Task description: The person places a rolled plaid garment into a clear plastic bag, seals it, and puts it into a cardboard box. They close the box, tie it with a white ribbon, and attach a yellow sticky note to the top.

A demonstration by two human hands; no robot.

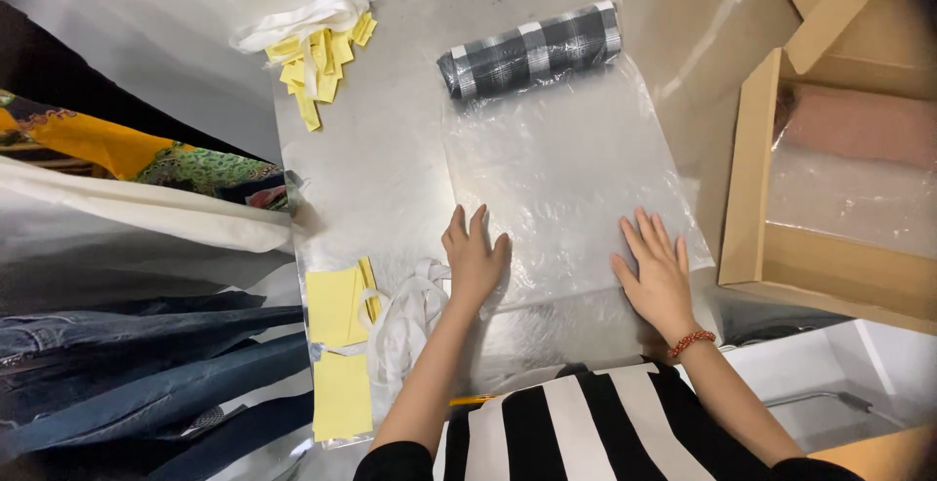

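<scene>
My left hand [475,259] and right hand [656,271] lie flat, fingers spread, gripping nothing, on the clear plastic bag [566,174] on the steel table [371,169]; thin, slippery, best pinched at its near edge

bag [561,174]: clear glossy crinkly plastic I'm pressing | roll [532,50]: matt checked cloth | bench [376,174]: dull brushed metal | box [752,179]: matt cardboard

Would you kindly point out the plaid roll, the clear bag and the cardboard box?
plaid roll [532,50]: head view, middle of the rolled fabric.
clear bag [561,164]: head view, bare middle of the plastic.
cardboard box [747,169]: head view, left wall.
</scene>
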